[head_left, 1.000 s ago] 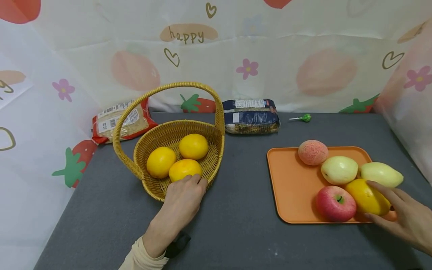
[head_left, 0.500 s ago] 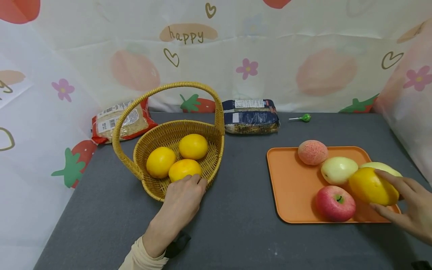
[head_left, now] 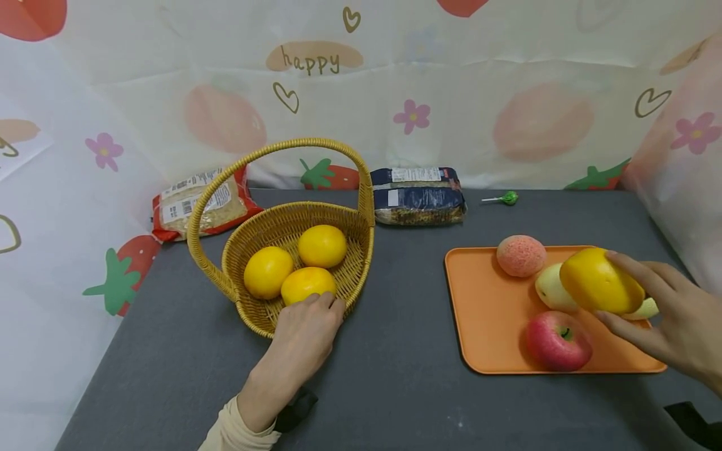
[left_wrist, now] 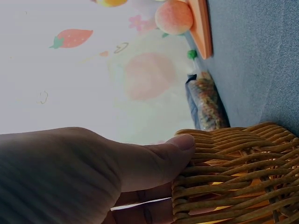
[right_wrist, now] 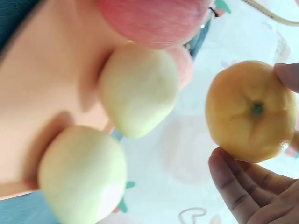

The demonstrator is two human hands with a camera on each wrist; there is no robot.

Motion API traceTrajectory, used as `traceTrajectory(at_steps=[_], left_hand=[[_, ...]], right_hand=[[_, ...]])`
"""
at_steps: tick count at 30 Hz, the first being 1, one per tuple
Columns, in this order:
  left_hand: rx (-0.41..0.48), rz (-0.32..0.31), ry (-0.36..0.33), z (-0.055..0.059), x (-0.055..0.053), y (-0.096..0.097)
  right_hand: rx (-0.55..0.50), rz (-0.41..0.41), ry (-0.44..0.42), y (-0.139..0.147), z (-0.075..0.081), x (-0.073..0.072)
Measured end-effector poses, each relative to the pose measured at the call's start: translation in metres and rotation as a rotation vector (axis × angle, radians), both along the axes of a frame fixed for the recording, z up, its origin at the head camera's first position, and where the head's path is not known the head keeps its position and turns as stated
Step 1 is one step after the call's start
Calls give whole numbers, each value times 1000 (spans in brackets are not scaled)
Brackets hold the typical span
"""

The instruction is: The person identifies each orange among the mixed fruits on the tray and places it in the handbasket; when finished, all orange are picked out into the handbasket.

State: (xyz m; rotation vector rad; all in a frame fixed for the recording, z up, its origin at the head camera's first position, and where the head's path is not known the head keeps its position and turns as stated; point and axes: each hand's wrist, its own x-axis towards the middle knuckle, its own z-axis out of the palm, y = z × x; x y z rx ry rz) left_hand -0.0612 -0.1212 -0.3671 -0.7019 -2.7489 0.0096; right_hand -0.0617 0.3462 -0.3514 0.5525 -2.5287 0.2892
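My right hand holds a yellow citrus fruit between thumb and fingers, raised over the right part of an orange tray. In the right wrist view the fruit shows its green stem end. On the tray lie a red apple, a pinkish peach-like fruit and two pale yellow-green fruits, partly hidden by the held one. My left hand grips the near rim of a wicker basket, thumb against the weave. Three similar yellow fruits lie inside it.
Behind the basket lie a red-edged clear bag of grain and a dark blue package. A green lollipop is near the back edge. The basket's tall arched handle stands upright. A printed cloth hangs behind the table.
My right hand has lifted the yellow citrus fruit off the tray from beside the apple, then brought it up and slightly left. My left hand stays on the basket rim.
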Motion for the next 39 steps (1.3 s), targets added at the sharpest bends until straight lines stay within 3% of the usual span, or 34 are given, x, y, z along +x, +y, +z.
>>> traceTrajectory(at_steps=[13, 20, 25, 39], left_hand=[[1, -4, 14, 0, 0, 0], [0, -7, 17, 0, 0, 0], [-4, -4, 14, 0, 0, 0], [-4, -5, 16, 0, 0, 0]], right_hand=[[32, 116, 5, -35, 27, -15], [18, 213, 76, -55, 37, -25], [35, 255, 74, -69, 45, -30], [34, 373, 91, -99, 55, -44]])
